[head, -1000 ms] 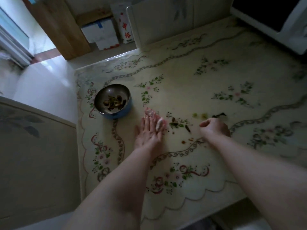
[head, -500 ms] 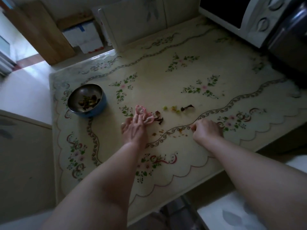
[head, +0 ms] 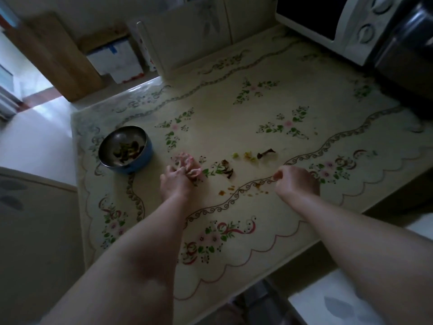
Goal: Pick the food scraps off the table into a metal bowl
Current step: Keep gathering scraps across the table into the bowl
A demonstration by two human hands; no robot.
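A metal bowl with a blue outside stands near the table's left edge and holds several dark and green scraps. Just right of it, my left hand lies on the floral tablecloth, its fingers curled around pale pink scraps. My right hand rests further right, fingertips pinched on a small orange scrap. Between the hands lie a dark brown scrap and orange crumbs. Beyond those are a green bit, yellow bits and a dark curled piece.
A white microwave and a dark appliance stand at the table's far right corner. A white chair back rises behind the far edge. Boxes sit on the floor beyond. The table's near edge is scalloped.
My left hand has curled its fingers around the pink scraps. My right hand has lifted its pinched fingertips slightly. The view has shifted a little to the right.
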